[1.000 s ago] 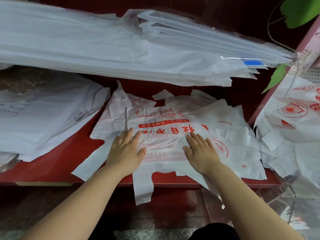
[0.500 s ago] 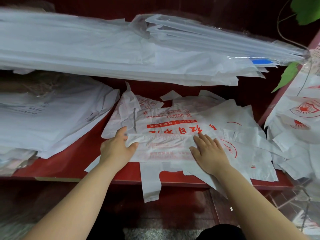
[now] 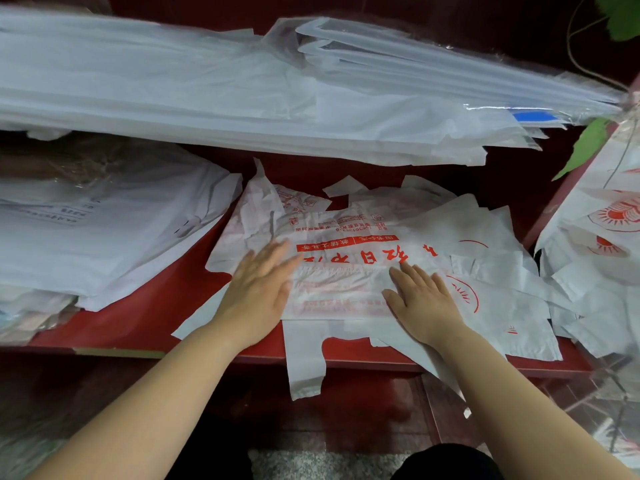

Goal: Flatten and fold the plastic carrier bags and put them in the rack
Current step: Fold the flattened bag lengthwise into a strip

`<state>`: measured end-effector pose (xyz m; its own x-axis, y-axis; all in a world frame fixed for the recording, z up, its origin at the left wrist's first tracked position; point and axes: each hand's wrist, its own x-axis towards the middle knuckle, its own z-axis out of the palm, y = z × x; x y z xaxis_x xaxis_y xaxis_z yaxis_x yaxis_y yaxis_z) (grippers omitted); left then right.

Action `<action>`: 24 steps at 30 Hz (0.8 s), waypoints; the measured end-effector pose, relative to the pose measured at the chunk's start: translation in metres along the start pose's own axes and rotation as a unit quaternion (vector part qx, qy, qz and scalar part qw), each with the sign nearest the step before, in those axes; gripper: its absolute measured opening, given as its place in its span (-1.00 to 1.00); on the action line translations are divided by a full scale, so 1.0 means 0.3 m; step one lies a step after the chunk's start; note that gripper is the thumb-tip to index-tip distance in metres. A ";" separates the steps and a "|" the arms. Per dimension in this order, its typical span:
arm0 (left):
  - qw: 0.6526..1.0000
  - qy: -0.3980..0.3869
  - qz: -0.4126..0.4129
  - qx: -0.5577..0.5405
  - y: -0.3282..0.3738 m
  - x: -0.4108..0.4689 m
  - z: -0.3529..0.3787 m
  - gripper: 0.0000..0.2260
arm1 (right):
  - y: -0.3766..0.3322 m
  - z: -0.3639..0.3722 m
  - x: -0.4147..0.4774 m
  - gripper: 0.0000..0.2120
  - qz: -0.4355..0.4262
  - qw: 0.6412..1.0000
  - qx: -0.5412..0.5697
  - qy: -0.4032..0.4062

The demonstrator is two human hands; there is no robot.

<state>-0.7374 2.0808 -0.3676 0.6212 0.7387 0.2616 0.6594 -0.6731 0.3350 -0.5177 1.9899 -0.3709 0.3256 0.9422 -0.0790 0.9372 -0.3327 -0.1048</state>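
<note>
Both palms are spread flat with fingers straight, holding nothing. The left hand (image 3: 256, 292), which looks blurred, presses the left end of the folded bag (image 3: 339, 294), and the right hand (image 3: 422, 303) presses its right part. That bag, white with faint red print showing through, lies near the front edge of the red shelf (image 3: 138, 317). One handle loop (image 3: 304, 362) hangs over the edge toward the floor. The bag rests on a loose heap of printed bags (image 3: 349, 233) with red lettering and a sun mark, spread behind it and to the right. Further left sits a white stack (image 3: 104, 230) of flat bags. At the far right are more sun-logo bags (image 3: 609, 216), beside a green leaf (image 3: 585, 147). Above and behind, a long pile of clear and white bags (image 3: 225, 91) stretches across the view.

The step in hand looks like flattening after a first fold, pressing the air out. Next, I judge, the dangling handle needs tucking up and the bag folding again. The film looks slippery and springy, so one palm should pin the crease while the other turns the flap, or the heap beneath may slide
</note>
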 end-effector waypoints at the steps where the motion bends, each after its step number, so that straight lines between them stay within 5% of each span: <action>1: 0.999 -0.047 0.021 0.018 0.005 0.007 0.004 -0.58 | 0.001 -0.001 0.001 -0.52 -0.001 1.000 -0.004 -0.002; 5: 0.980 -0.188 -0.007 0.061 -0.001 0.031 0.017 -0.56 | -0.023 -0.008 -0.014 -0.50 -0.015 0.998 0.003 0.061; 7: 0.978 -0.199 -0.015 0.062 -0.004 0.040 0.004 -0.57 | -0.062 -0.013 -0.039 -0.47 -0.099 0.983 0.006 0.156; 11: 0.984 -0.164 -0.049 0.049 -0.010 0.093 -0.034 -0.60 | -0.106 -0.001 -0.039 -0.75 -0.269 0.925 -0.109 0.247; 14: 0.981 -0.159 -0.092 0.058 -0.033 0.141 -0.043 -0.56 | -0.114 -0.002 -0.028 -0.85 -0.275 0.925 -0.105 0.240; 20: 0.982 -0.156 -0.098 0.036 -0.048 0.185 -0.060 -0.60 | -0.126 0.006 -0.011 -0.73 -0.244 0.935 -0.131 0.221; 24: 0.977 -0.171 -0.109 -0.061 -0.060 0.186 -0.069 -0.64 | -0.106 -0.009 0.015 -0.73 -0.213 0.931 -0.143 0.260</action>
<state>-0.7233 2.1348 -0.3403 0.5904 0.7951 -0.1390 0.7496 -0.4763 0.4596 -0.5457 2.0046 -0.3653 -0.1360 0.9025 0.4087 0.9660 0.0293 0.2567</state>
